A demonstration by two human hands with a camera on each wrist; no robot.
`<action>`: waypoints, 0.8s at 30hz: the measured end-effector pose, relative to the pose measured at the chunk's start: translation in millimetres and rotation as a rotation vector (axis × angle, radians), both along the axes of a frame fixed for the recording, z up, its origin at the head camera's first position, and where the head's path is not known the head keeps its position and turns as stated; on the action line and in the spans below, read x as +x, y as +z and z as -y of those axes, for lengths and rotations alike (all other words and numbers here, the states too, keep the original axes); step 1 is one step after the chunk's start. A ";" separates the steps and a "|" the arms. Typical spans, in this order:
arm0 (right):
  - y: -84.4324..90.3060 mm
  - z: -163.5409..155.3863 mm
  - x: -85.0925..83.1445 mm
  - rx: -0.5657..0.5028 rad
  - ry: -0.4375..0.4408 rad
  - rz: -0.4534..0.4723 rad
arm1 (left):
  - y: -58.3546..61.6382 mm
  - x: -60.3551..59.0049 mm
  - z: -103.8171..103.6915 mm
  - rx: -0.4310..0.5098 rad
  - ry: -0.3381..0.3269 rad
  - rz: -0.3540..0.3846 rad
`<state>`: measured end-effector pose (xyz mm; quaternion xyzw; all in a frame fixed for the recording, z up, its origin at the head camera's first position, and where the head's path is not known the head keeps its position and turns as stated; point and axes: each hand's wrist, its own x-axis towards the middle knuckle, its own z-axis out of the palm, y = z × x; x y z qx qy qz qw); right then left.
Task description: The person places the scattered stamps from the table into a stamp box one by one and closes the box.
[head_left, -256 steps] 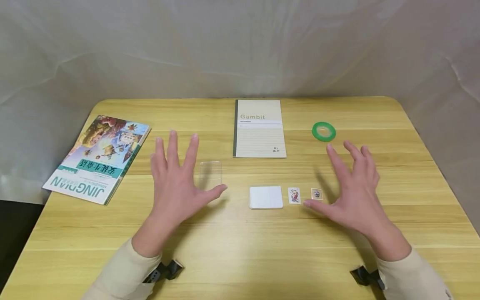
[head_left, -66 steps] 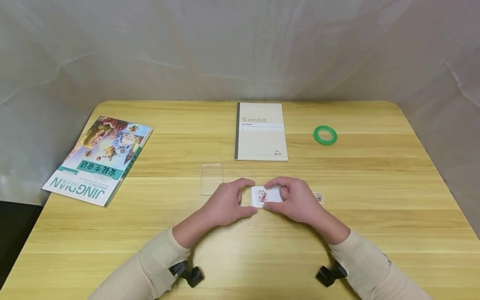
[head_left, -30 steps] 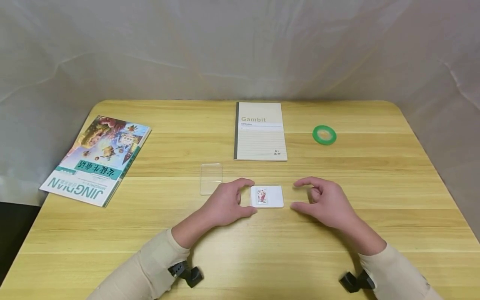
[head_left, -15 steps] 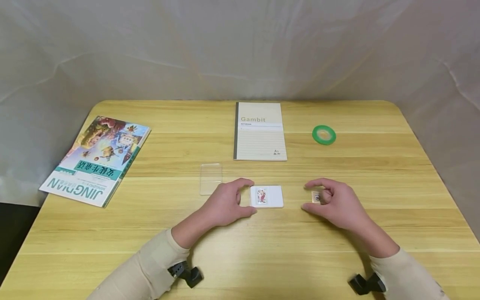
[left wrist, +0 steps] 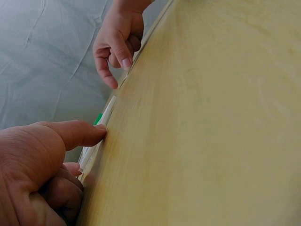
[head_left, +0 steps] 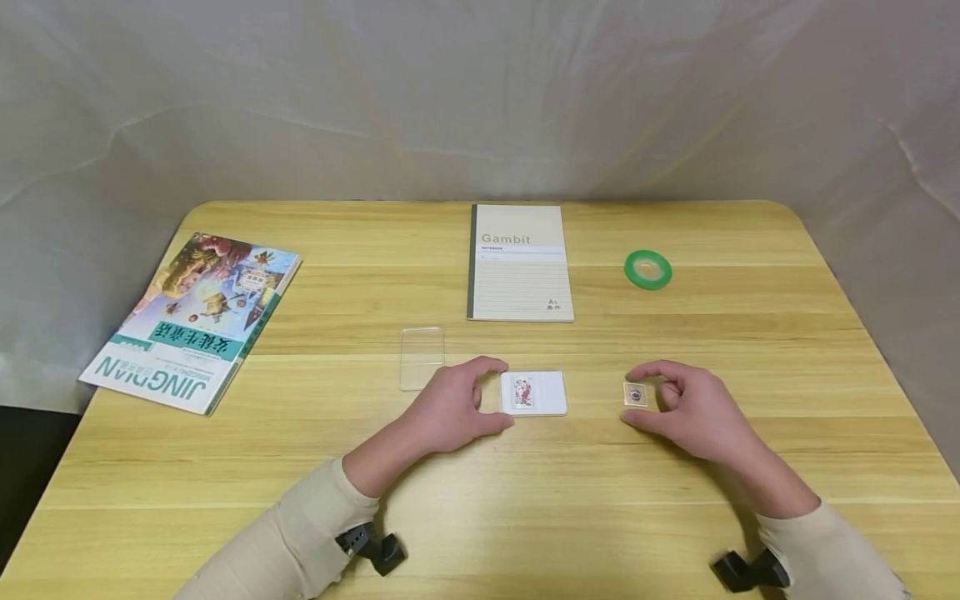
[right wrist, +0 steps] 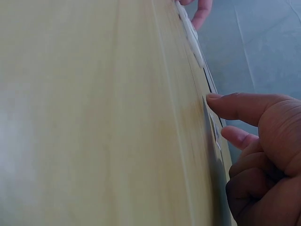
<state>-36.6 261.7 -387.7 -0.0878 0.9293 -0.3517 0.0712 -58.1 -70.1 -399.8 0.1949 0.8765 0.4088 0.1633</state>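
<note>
In the head view my left hand (head_left: 448, 408) holds the left end of a flat white rectangular case (head_left: 553, 393), thumb on its near edge and index finger on its far edge. A small joker card (head_left: 523, 391) lies on the case's left half. My right hand (head_left: 696, 410) hovers round a small square piece with a dark round picture (head_left: 635, 394), which lies flat on the table. Thumb and index finger stand apart on either side of it, without visible contact; the other fingers are curled. In the right wrist view the thumb (right wrist: 235, 104) is just above the table.
A clear plastic lid (head_left: 422, 343) lies behind my left hand. Farther back are a Gambit notebook (head_left: 521, 279) and a green tape roll (head_left: 633, 268). A colourful book (head_left: 195, 325) lies at the left table edge. A grey curtain (head_left: 480, 100) hangs behind the table.
The joker card moved from the table onto the white case. My right hand then let go and moved right to the small square piece. My left hand has kept its hold on the case.
</note>
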 end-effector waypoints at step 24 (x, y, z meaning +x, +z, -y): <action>-1.1 -6.1 -0.6 0.007 0.030 0.030 | 1.8 0.3 -0.6 -0.005 0.003 0.015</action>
